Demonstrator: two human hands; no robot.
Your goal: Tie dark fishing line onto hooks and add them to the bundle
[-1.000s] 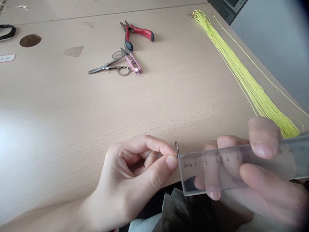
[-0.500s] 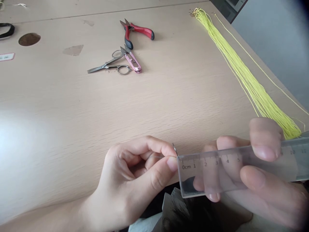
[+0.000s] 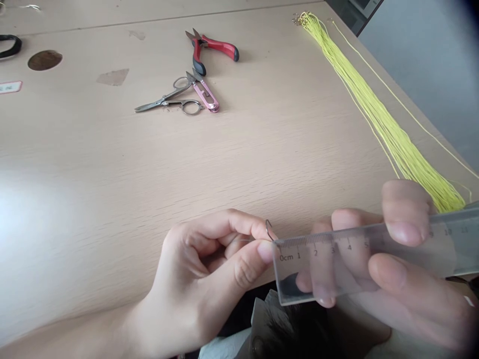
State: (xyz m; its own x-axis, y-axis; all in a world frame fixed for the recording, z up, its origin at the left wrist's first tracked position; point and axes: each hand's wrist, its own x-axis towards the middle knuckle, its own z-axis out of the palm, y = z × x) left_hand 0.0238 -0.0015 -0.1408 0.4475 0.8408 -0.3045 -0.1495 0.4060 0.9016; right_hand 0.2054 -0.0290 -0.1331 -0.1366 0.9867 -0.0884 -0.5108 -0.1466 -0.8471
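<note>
My left hand [image 3: 209, 279] pinches a small dark fish hook [image 3: 267, 227] between thumb and index fingertip, its curved bend sticking up. A thin pale line [image 3: 245, 241] runs back from the pinch into the palm. In my right hand [image 3: 406, 269] is a clear plastic ruler [image 3: 295, 286], gripped with fingers both in front and behind; those behind show through it. The ruler's zero end touches or nearly touches my left thumb tip, beside the hook. Its scale runs to the right, tilted slightly upward.
Red-handled pliers [image 3: 220, 47], small metal scissors [image 3: 160, 103] and pink thread snips [image 3: 207, 96] lie on the wooden table [image 3: 123, 164]. A bundle of yellow cords [image 3: 374, 107] stretches along the right edge. At the left are a round hole [image 3: 45, 60] and a black loop [image 3: 15, 46].
The ruler and my right hand have shifted slightly left. More of the hook's bend shows above my left fingertips. The tools and cords stay put.
</note>
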